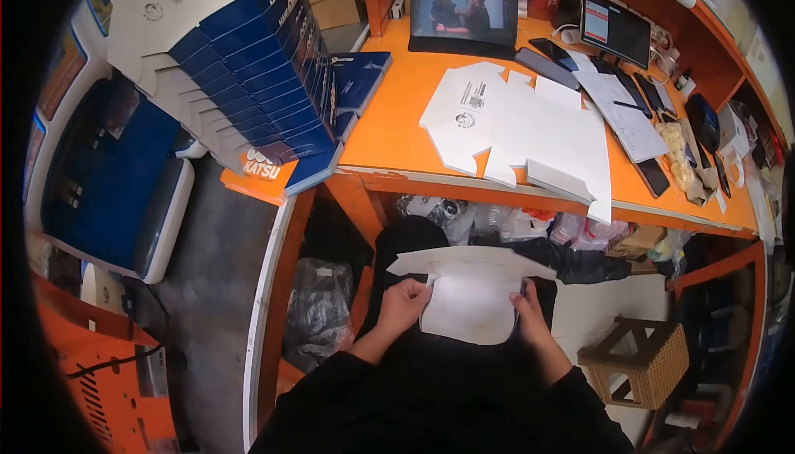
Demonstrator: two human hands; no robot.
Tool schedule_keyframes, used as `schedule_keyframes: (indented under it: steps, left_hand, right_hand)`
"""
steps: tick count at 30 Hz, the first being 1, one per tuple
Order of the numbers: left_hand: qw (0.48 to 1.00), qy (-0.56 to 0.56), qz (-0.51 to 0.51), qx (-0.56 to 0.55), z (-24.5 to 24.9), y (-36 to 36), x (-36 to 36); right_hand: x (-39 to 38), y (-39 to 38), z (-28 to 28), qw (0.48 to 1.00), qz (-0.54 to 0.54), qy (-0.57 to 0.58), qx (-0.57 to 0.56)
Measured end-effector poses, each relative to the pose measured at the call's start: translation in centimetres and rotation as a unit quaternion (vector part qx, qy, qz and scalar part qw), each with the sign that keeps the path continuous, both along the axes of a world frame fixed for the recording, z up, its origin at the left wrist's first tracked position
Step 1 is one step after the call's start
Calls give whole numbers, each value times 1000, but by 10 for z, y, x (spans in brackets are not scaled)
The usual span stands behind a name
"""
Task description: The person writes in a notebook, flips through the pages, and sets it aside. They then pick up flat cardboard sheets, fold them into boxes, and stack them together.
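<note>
A partly folded cardboard box [472, 301], white on its inner side, rests over my lap below the desk edge. On its left side, my left hand [404, 305] pinches the edge with thumb and fingers. My right hand [528, 309] grips the opposite side, its thumb on the inner face and the other fingers behind, mostly hidden. Flat unfolded box blanks [538, 135] lie on the orange desk ahead, white side up with a printed logo and code. A tall stack of folded blue boxes [248, 57] stands at the left.
The orange desk [389, 123] carries a tablet [464, 15] playing video, a small monitor [615, 30], papers with a pen [621, 110] and phones. A woven stool [638, 363] stands at lower right. Under the desk are plastic bags [319, 309]. A blue-and-white chest [108, 181] is at left.
</note>
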State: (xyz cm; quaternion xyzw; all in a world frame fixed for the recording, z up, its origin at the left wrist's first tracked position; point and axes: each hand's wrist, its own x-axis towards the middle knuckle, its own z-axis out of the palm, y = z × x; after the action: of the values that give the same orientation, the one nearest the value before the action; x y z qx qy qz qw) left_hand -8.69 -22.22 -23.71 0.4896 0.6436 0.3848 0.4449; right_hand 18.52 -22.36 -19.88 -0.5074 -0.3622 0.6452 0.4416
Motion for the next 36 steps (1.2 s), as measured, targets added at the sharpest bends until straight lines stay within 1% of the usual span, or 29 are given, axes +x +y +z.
schedule_keyframes:
  steps: [2,5,6,8,9,12,13,14,15,16,17,18,19,20,21,22,24,25,26,27,28,29,30,31,32,34,36]
  left_hand:
    - [993,-116,-1,7,-6,3,-2]
    - [999,44,16,-12,-5,-3,4]
    - [997,72,14,-12,-1,-5,6]
    - [992,126,6,-9,7,-4,11]
    - [995,96,4,-27,5,-3,9]
    - [997,-35,-15,60,-2,6,-4]
    - [991,-88,-95,24,3,11,-19]
    - [983,-115,-118,85,7,11,-24]
    - [969,-140,-141,144,37,8,-24]
    - [952,-166,-163,201,64,5,-25]
    - [955,-53,-222,188,81,2,-27]
    - [944,61,-276,173,95,0,-28]
    - [918,173,-323,155,108,-3,-29]
    - [913,173,-360,88,119,-4,-24]
    - [921,108,-335,166,108,-5,-25]
    - [919,42,-307,244,93,-5,-27]
    - [904,27,-286,317,84,5,-34]
    - [894,19,-275,353,83,8,-36]
    - [905,-65,-261,330,80,7,-34]
    - [909,-148,-244,304,83,5,-28]
    - [911,-154,-251,288,89,4,-28]
    - [913,-160,-258,273,95,2,-28]
    - [915,-89,-288,269,111,1,-30]
    - [913,-31,-299,275,121,-2,-31]
    - [908,27,-309,283,131,-4,-32]
    - [895,116,-292,318,140,-8,-31]
    - [885,71,-245,390,143,-2,-31]
  right_hand:
    - [6,8,0,1000,10,24,12]
    - [-1,6,6,999,24,-26,31]
    - [-3,8,6,998,28,-40,37]
    - [1,12,5,999,28,-31,-1]
    - [4,12,4,999,27,-28,-23]
    - [10,15,0,999,-3,-35,6]
    - [13,18,4,1000,-11,5,-1]
    - [19,20,11,999,-19,45,-10]
    - [22,21,21,996,-28,86,-19]
    - [22,22,37,995,-25,93,-39]
    - [25,25,42,992,6,118,-47]
    - [28,27,44,988,37,142,-55]
    - [24,27,43,989,47,135,-43]
    - [19,28,42,990,57,127,-31]
    - [13,30,43,991,68,117,-17]
    - [8,30,53,989,67,133,14]
    - [2,29,82,981,64,165,77]
    - [5,32,78,970,116,132,167]
    - [10,34,68,948,167,97,254]
    - [9,35,74,932,201,66,294]
    - [8,36,80,912,231,37,335]
    - [11,33,89,910,245,14,334]
    - [10,29,106,907,258,-10,332]
    - [5,24,119,931,238,30,276]
    - [5,24,123,928,236,11,287]
    - [5,27,131,923,229,-28,309]
    - [1,39,147,871,224,-126,418]
